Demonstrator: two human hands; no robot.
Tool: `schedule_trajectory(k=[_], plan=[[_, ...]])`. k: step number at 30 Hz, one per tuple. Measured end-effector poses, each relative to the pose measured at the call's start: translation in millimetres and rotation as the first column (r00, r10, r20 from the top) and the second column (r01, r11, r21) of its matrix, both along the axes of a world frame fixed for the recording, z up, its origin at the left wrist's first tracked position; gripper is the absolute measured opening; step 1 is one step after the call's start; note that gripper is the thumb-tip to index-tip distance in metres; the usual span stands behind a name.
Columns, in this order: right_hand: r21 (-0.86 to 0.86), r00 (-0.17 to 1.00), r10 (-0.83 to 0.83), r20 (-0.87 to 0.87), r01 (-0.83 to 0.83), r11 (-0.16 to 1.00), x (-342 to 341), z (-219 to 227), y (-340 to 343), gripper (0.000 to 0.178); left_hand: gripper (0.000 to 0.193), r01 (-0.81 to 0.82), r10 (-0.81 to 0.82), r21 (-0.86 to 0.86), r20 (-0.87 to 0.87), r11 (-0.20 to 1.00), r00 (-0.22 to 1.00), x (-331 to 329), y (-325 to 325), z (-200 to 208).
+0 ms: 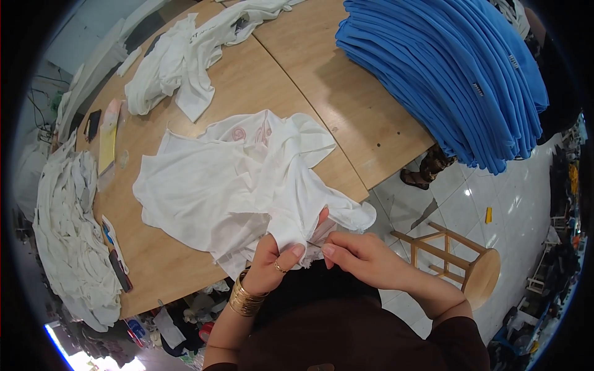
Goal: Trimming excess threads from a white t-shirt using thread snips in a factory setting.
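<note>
1 wht garment [198,191], L hand [270,264] pinching; R hand [362,258] fingertips together, grip unclear; blue stack [445,80] far R.

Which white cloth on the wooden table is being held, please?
The spread white garment, pinched by the left bare hand; the crumpled white cloth beyond it and the white fabric heap leftward are untouched.
</note>
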State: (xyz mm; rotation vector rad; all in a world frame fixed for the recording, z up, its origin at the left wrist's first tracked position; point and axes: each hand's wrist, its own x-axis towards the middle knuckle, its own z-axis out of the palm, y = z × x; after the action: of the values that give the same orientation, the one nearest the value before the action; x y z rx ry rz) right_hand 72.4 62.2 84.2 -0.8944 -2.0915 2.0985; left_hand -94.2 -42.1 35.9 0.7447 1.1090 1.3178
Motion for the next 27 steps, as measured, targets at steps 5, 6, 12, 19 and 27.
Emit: schedule_trajectory(k=[5,6,12,19,27], plan=[[0.007,0.999,0.031,0.025,-0.031,0.999,-0.5,4.6,3.4,0.032,0.03,0.022,-0.022,-0.017,-0.015,1.0,1.0,-2.0,-1.7,-3.8],[0.001,0.998,0.041,0.038,-0.041,0.999,-0.4,5.3,3.7,0.032,0.03,0.008,-0.009,-0.009,-0.008,1.0,1.0,-1.8,-1.6,-3.9],[0.014,1.0,0.008,0.002,-0.008,1.0,0.0,-0.2,1.3,0.03,0.031,0.007,-0.007,-0.004,0.001,1.0,1.0,-0.1,-1.0,-2.8],[0.022,1.0,0.0,0.011,-0.001,1.0,-2.0,-6.6,-0.7,0.032,0.032,0.042,-0.044,-0.025,-0.057,0.999,0.997,-2.8,0.8,3.1],[-0.02,0.998,-0.064,-0.028,0.064,0.998,-3.3,-3.1,0.6,0.031,0.043,0.078,-0.078,0.021,-0.003,0.997,0.997,1.1,2.4,2.9]])
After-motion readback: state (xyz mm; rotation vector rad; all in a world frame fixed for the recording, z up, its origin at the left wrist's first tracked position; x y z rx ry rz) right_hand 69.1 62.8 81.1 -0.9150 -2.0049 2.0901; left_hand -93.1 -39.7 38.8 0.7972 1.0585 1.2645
